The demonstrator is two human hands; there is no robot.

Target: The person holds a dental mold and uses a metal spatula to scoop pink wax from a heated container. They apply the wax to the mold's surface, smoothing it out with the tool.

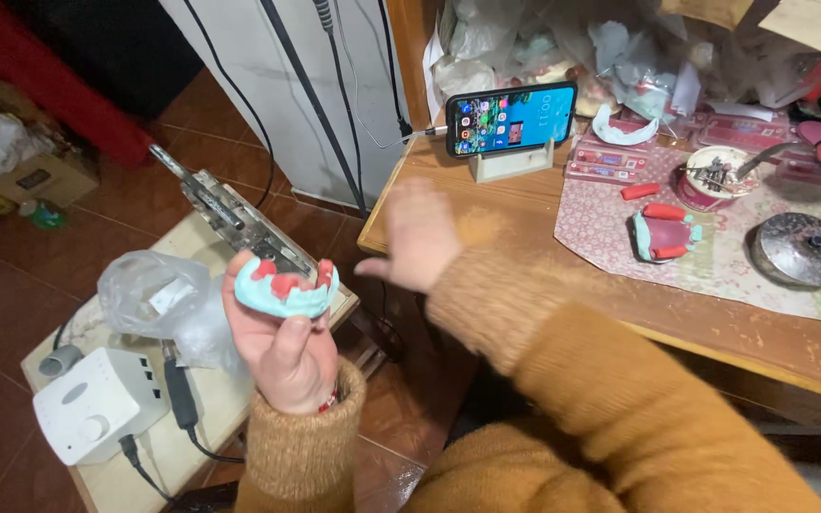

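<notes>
My left hand (282, 347) holds up a pale green dental cast (287, 288) with red wax blocks on its arch, palm toward me, over the low side table. My right hand (417, 237) is blurred, fingers spread and empty, at the near left corner of the wooden desk (525, 214). A second green cast with red wax (662, 235) lies on the patterned mat on the desk, to the right of my right hand.
A phone on a stand (511, 119) stands at the desk's back. A round metal lid (800, 249), a small pot with tools (715, 176) and red wax pieces sit right. On the low side table: a white box device (97, 404), a plastic bag (159, 299), a metal press (239, 223).
</notes>
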